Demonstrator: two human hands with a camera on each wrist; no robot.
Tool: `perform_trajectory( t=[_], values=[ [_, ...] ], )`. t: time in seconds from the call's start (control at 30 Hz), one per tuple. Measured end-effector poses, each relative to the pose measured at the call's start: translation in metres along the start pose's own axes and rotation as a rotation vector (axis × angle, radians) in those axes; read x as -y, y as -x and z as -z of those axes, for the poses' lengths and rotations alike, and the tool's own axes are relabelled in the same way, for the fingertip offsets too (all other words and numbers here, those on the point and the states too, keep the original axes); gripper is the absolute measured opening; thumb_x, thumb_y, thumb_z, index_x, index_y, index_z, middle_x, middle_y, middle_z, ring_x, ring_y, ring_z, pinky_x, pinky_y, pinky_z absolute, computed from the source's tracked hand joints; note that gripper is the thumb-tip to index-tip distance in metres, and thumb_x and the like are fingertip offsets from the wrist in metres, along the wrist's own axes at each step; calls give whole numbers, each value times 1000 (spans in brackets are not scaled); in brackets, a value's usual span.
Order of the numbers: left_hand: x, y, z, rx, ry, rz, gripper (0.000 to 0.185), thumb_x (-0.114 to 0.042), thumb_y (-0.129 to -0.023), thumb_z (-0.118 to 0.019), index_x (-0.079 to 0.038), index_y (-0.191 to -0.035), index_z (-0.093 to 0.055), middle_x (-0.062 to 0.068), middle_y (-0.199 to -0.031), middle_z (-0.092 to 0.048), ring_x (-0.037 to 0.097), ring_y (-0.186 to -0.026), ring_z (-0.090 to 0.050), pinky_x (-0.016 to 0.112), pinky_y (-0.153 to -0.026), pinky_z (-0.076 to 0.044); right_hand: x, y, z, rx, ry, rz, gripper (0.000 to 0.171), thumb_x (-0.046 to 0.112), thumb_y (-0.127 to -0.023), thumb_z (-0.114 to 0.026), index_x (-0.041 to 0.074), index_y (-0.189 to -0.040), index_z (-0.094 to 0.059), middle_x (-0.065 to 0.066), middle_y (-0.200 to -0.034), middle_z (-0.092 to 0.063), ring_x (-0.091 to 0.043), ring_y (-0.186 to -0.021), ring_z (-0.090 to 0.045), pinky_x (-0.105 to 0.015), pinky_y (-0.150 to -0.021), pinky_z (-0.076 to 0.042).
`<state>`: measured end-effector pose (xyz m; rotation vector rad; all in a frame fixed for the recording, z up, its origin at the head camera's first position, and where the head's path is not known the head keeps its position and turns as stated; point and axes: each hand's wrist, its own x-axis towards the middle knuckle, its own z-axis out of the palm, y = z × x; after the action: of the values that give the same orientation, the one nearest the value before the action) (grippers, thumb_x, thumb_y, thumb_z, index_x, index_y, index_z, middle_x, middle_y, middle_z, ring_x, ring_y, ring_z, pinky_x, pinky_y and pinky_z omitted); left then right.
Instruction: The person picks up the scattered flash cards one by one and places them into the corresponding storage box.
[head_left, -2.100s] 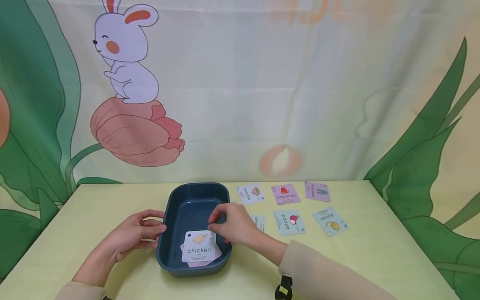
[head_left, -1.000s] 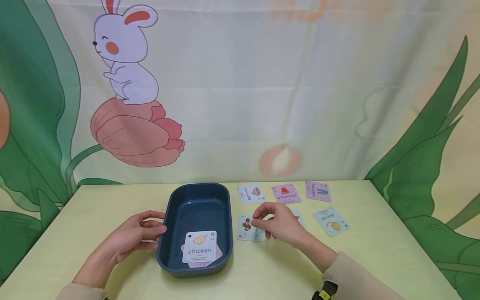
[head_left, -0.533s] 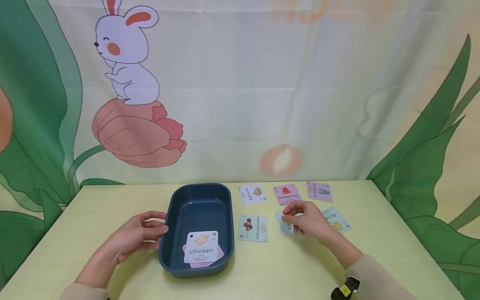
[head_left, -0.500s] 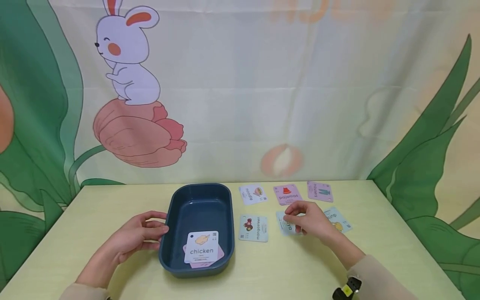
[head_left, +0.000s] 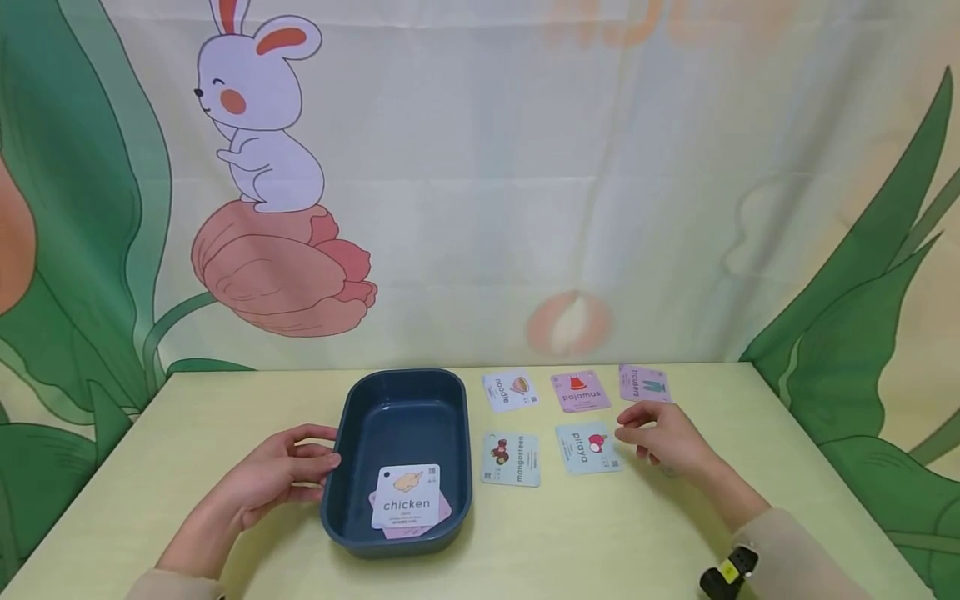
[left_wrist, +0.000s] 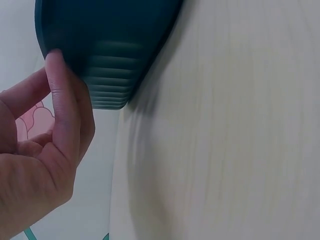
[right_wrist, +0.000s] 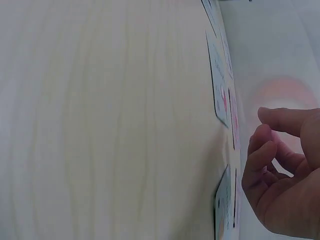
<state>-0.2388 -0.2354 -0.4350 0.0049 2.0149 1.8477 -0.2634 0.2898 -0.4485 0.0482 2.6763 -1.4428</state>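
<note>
1. Since the earlier frames the right hand [head_left: 667, 440] has been shifted rightward, away from the dark blue tray [head_left: 352, 433]: it was above the chicken card, then over the mangosteen card, then over the pitaya card, and is now over the durian card, which is almost wholly hidden beneath it.
2. The right hand's fingers [right_wrist: 265, 150] are loosely curled; whether the durian card is pinched cannot be told.
3. The left hand [head_left: 273, 475] is held against the tray's left wall, the fingertips [left_wrist: 60, 90] pressed on its rim.
4. The chicken card [head_left: 406, 497] lies in the tray's near end on a pink card [head_left: 442, 510].
5. Right of the tray lie the mangosteen card [head_left: 511, 459] and pitaya card [head_left: 588, 447]; beyond them, the noodle card [head_left: 510, 390], pajamas card [head_left: 579, 391] and trousers card [head_left: 643, 383].
</note>
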Motion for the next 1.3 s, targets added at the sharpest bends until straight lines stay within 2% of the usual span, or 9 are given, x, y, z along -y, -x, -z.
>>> perform_trajectory(
  t=[0.23, 0.5, 0.83, 1.1, 1.3],
  values=[
    [-1, 2, -1, -1, 5, -2, 57, -11, -100, -68, 6, -145, -38, 13, -108, -65, 22, -85, -68, 34, -73, -61, -14, -5, 17, -19, 36, -72, 30, 17, -96, -73, -2, -117, -64, -12, -99, -61, -20, -66, -53, -27, -56, -46],
    [-4, 0, -1, -3, 1, -9, 56, -11, -100, -68, 6, -145, -38, 13, -107, -64, 22, -84, -68, 33, -73, -61, -16, -7, 33, -26, 50, -106, 34, 15, -98, -71, -5, -123, -60, -14, -102, -59, -21, -67, -51, -29, -55, -44],
    [-2, 0, -1, -3, 11, -7, 56, -11, -100, -68, 5, -144, -39, 13, -108, -65, 22, -85, -68, 34, -73, -61, -29, -10, 47, -49, 113, -95, 45, 13, -93, -75, -9, -128, -56, -18, -111, -57, -23, -78, -52, -30, -62, -49],
    [-1, 1, -1, -6, 16, -8, 57, -11, -99, -69, 5, -145, -39, 14, -108, -65, 22, -85, -68, 33, -73, -61, -37, -14, 55, -58, 143, -157, 53, 13, -90, -78, -10, -131, -54, -21, -118, -54, -29, -94, -50, -32, -69, -48],
    [-1, 2, -1, -11, 14, -5, 57, -11, -99, -69, 5, -145, -39, 15, -109, -64, 23, -85, -68, 33, -74, -61, -38, -15, 61, -56, 196, -148, 54, 14, -89, -78, -13, -130, -54, -27, -121, -55, -34, -101, -49, -33, -73, -48]
  ],
)
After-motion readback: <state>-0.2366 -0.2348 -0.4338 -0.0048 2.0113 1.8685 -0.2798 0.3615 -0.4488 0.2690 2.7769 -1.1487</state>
